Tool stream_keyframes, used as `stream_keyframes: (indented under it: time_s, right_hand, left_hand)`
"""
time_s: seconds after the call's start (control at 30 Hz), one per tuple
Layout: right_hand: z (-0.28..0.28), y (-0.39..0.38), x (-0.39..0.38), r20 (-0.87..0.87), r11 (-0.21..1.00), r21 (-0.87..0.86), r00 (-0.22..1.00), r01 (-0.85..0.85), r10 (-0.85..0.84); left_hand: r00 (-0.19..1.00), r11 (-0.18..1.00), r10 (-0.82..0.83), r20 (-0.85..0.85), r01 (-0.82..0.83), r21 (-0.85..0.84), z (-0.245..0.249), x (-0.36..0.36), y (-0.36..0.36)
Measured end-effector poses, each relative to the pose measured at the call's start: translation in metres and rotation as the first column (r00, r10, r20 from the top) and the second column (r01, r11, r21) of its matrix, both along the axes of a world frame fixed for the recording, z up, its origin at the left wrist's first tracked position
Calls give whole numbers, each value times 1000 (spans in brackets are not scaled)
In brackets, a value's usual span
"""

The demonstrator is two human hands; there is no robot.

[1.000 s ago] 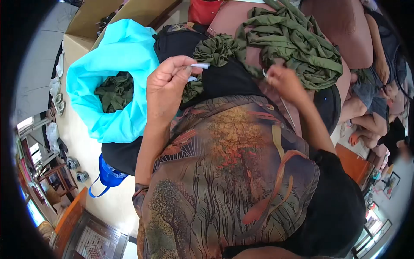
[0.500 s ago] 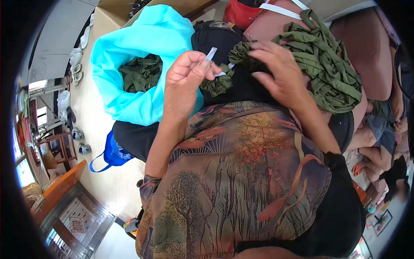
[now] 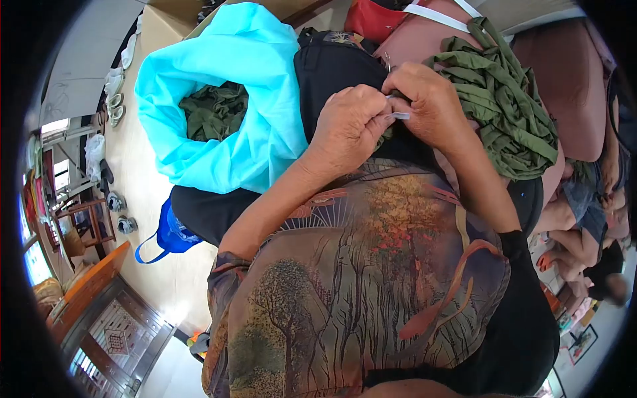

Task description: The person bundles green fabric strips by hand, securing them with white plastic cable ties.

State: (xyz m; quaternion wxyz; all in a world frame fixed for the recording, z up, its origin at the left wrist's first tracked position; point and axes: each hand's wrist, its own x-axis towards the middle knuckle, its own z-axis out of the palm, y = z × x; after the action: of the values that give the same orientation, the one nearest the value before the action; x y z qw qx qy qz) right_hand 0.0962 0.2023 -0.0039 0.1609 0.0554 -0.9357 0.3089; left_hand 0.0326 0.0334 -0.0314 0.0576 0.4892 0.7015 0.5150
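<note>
The thin white strip (image 3: 399, 116) is between the 2 hands, over the lap. It looks flat, smooth and bendy. The left hand (image 3: 348, 129) has its fingers curled shut and pinches it. The right hand (image 3: 431, 99) has bent fingers close by; I cannot tell what they grip. This looks like the working-the-strip step, and a pull would need a tight pinch. Soft, crinkly green cloth (image 3: 497, 109) lies in long folds on the pink seat (image 3: 415, 36). More is inside the puffy, round blue bag (image 3: 272, 66).
</note>
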Motion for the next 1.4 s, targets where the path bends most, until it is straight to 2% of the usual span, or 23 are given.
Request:
stream_keyframes:
  time_s: [0.1,0.13,0.17,0.2,0.27,0.33,0.37,0.47,0.5,0.6,0.63,0.73,0.83,0.93,1.03,1.13,1.23,1.3,1.4]
  right_hand:
    - [12,12,5,137,998,-37,988,-60,65]
    - [8,20,6,123,997,-72,992,1,8]
    - [0,33,7,111,993,-107,993,58,-46]
    - [-6,46,10,102,983,-142,990,114,-100]
    - [-11,67,19,94,968,-110,972,227,-217]
    - [-18,77,27,107,947,-146,956,285,-272]
    - [-23,76,30,122,946,-203,965,251,-230]
    - [-28,50,30,245,947,-232,956,223,-165]
    - [-36,47,26,254,933,-313,962,177,-97]
    - [-28,31,18,235,966,-223,969,128,-74]
    - [-21,26,17,241,968,-231,970,96,-39]
    - [-20,24,15,295,992,-68,952,107,-82]
    - [-18,23,16,193,993,116,981,-35,12]
    - [-5,12,17,40,983,183,999,-30,23]
    - [6,-2,11,-59,980,160,990,-120,131]
    - [-3,-16,7,35,955,188,973,-230,227]
    - [-21,-24,5,-38,960,177,973,-217,227]
    - [-21,-26,5,-95,967,166,973,-195,212]
    - [-11,-25,11,-26,980,138,988,-145,150]
  left_hand:
    - [986,986,-126,111,137,-97,6,-8,-6]
    - [972,975,-173,160,192,-114,9,-13,-10]
    - [969,969,-203,141,220,-116,12,-18,-19]
    - [961,949,-233,150,258,-183,11,-24,-32]
    - [940,890,-298,167,336,-307,8,-36,-57]
    - [904,846,-236,356,371,-384,11,-34,-78]
    - [875,818,-190,446,392,-421,11,-31,-84]
    - [957,881,-242,162,286,-378,2,-27,-83]
    - [967,882,-235,96,253,-396,10,-23,-77]
    - [980,928,-192,43,196,-318,18,-15,-65]
    - [983,923,-177,41,181,-340,20,-15,-64]
    - [989,949,-143,-22,131,-285,20,-13,-60]
    - [990,954,-136,-31,122,-275,19,-15,-59]
    - [990,962,-138,-26,128,-240,15,-16,-59]
    - [990,962,-141,-30,130,-239,16,-16,-58]
    - [993,976,-107,-56,94,-198,15,-17,-54]
    - [990,978,-134,36,138,-156,17,-17,-52]
    - [985,975,-170,32,173,-142,16,-19,-49]
    - [977,966,-212,-38,203,-161,20,-21,-41]
